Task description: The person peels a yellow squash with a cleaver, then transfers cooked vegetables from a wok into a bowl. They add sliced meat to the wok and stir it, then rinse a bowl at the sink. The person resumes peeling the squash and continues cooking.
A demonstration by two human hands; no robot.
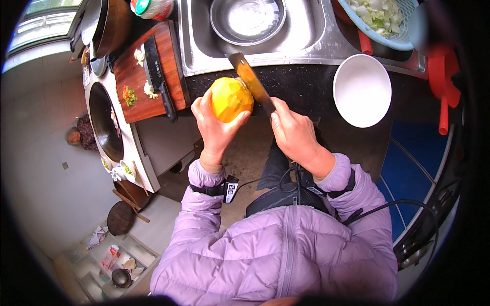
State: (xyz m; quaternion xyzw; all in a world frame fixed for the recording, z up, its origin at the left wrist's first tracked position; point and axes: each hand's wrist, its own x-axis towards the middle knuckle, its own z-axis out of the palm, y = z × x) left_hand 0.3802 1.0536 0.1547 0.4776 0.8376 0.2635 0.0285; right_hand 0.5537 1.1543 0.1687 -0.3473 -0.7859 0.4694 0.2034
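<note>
My left hand (217,124) grips a peeled, faceted yellow-orange vegetable or fruit (229,100), possibly a pumpkin, above the dark counter edge. By its handle my right hand (293,132) holds a broad kitchen knife (250,80), whose blade lies along the upper right side of the yellow piece, near its stem. A reddish wooden cutting board (134,97) is to the left. On it lie a black-handled cleaver (155,69), white pieces that look like garlic (139,57), and a small heap of chopped red and green bits (129,95).
Ahead is a steel sink (306,46) with a metal basin (248,39). A white bowl (362,90) and a blue colander (367,36) of chopped leaves stand right, beside red plastic utensils (443,111). At left are a wok (106,121) and, beyond it, another person (84,134).
</note>
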